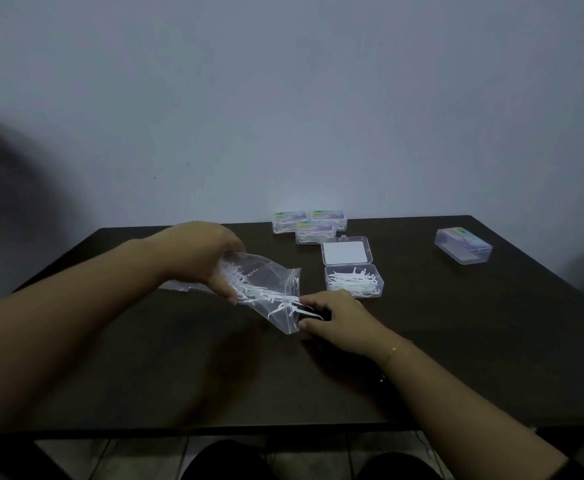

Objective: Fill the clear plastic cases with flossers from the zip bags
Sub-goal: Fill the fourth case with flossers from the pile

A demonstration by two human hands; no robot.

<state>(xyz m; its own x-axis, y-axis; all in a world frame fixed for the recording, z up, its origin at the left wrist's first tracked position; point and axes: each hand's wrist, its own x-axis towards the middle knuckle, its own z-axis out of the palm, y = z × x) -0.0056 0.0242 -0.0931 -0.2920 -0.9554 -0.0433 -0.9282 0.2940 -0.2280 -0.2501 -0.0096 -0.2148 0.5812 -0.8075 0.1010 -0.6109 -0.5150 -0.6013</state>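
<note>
Nearest the person, the right hand (332, 318) sat at the mouth of a clear zip bag (266, 289), its fingers curled in and pinching at the white flossers (269, 294) that poked out of the opening. The left hand (202, 258) gripped the bag from above at its middle, fingers and thumb wrapped round the plastic, holding it tilted with the mouth lower and just above the dark table (456, 341). Most of the flossers lay bunched inside the bag near the opening. The step in hand looked like drawing a bunch out of the bag. Just beyond the right hand stood the open case (354, 282), lid (346, 253) folded back toward the wall and its tray already holding a loose heap of flossers. The next move would likely call for a firm pinch on a few flossers, a short carry over to that tray, and laying them flat so the lid could shut. Farther back, three closed cases (309, 224) sat clustered together by the table's rear edge, seemingly filled, and one more closed case (463, 244) stood well apart to the right, apparently empty and not yet filled.
</note>
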